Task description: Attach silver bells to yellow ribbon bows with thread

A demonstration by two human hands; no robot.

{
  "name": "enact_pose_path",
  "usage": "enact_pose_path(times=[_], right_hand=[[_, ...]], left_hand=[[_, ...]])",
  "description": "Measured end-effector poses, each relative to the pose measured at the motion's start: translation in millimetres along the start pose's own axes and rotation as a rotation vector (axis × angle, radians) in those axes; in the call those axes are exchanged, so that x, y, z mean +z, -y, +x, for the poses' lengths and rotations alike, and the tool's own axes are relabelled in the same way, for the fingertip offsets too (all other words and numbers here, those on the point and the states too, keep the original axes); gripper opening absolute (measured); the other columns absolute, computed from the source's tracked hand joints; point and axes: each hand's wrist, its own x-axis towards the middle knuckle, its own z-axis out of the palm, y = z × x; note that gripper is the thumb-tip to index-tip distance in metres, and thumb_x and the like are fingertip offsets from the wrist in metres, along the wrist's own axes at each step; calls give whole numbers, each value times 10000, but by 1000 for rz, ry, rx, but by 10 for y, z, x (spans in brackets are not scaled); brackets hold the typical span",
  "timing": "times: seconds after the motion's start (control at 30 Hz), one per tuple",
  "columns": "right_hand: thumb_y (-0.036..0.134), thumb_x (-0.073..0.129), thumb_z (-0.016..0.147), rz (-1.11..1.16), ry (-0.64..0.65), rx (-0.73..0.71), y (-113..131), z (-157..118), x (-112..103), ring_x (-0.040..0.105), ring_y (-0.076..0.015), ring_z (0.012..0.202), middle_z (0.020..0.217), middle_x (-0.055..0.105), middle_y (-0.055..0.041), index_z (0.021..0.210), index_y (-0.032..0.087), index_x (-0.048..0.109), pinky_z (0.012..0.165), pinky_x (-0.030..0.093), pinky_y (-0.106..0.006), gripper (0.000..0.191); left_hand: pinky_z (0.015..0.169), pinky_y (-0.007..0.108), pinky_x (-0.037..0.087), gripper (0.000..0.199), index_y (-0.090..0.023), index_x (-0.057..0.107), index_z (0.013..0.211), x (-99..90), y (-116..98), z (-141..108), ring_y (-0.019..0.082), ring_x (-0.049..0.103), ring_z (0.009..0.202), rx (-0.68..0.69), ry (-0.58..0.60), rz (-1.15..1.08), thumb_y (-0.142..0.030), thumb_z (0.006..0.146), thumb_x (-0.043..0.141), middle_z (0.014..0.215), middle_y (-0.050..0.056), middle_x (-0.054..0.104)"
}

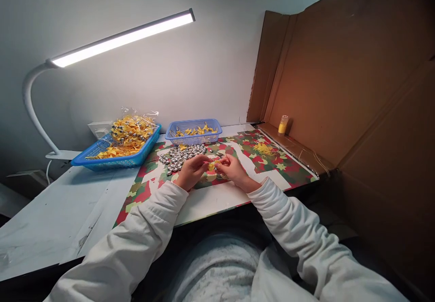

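My left hand (193, 171) and my right hand (234, 171) meet over the near part of the patterned mat. Both have their fingertips closed on a small yellow ribbon piece (212, 166), which the fingers partly cover. Something shiny shows by the right fingertips, too small to make out. Just beyond my left hand lies a pile of round silver bells (181, 156), with a scrap of yellow at its far edge. Loose yellow threads (264, 149) lie on the mat to the right of my right hand.
A blue basket (117, 163) at left holds a heap of yellow ribbon pieces with silver bells and clear plastic. Behind the pile stands a smaller basket (193, 139) with yellow pieces. A lamp (124, 39) hangs above. Cardboard (326, 80) walls the right, near a yellow bottle (282, 125).
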Motion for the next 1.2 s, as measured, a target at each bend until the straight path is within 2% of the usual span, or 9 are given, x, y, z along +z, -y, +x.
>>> enact_pose_path(times=[0.1,0.37,0.47,0.6,0.8,0.9,1.07,1.13,1.2], right_hand=[[460,782,549,-13,7,-19,2,-8,-6,592,-118,612,606,520,67,659,212,402,547,481,-245,467],[399,770,585,-57,11,-23,47,-38,2,579,-122,610,606,529,54,661,211,434,542,462,-246,393],[391,777,574,-59,14,-8,71,-48,8,578,-126,613,602,518,56,653,209,428,544,468,-251,401],[382,774,567,-57,15,9,75,-52,12,566,-118,604,593,494,66,642,210,414,547,480,-253,407],[392,777,551,-1,21,61,63,-54,11,579,-115,608,625,502,73,664,212,396,566,507,-270,437],[405,782,539,5,24,60,67,-58,11,571,-115,593,612,497,76,667,214,388,539,492,-262,456],[410,797,511,-11,31,53,65,-64,24,543,-106,585,592,468,82,659,213,383,537,470,-248,482],[419,774,555,-24,42,62,68,-49,16,537,-106,578,604,474,73,669,212,386,523,446,-239,454],[454,679,668,-12,13,80,80,-16,-16,494,-93,523,594,457,65,656,212,368,486,396,-226,394]], left_hand=[[635,251,524,156,-156,652,846,-21,-27,-13,127,620,653,63,4,171,-294,788,608,776,47,689],[553,214,511,109,-169,646,775,-38,-70,-22,110,594,543,115,28,350,-276,755,639,636,8,655],[550,207,520,120,-170,653,831,-42,-90,-19,104,604,571,153,35,350,-269,771,623,718,25,666],[576,206,535,122,-172,647,732,-57,-83,-14,95,615,642,233,53,385,-261,792,589,902,63,683],[620,228,515,107,-206,688,743,-102,-85,5,120,633,695,305,73,569,-240,785,596,906,50,690],[649,242,501,114,-213,687,743,-115,-120,21,139,637,715,325,106,622,-241,795,589,864,45,691],[549,199,443,123,-197,632,728,-109,-120,34,102,558,561,282,165,614,-210,810,541,661,-1,629],[540,191,435,119,-192,603,719,-104,-97,33,95,540,539,276,161,597,-193,807,524,633,-11,616],[539,189,433,121,-190,580,718,-102,-73,31,91,537,533,276,146,604,-189,813,504,639,-11,621]])
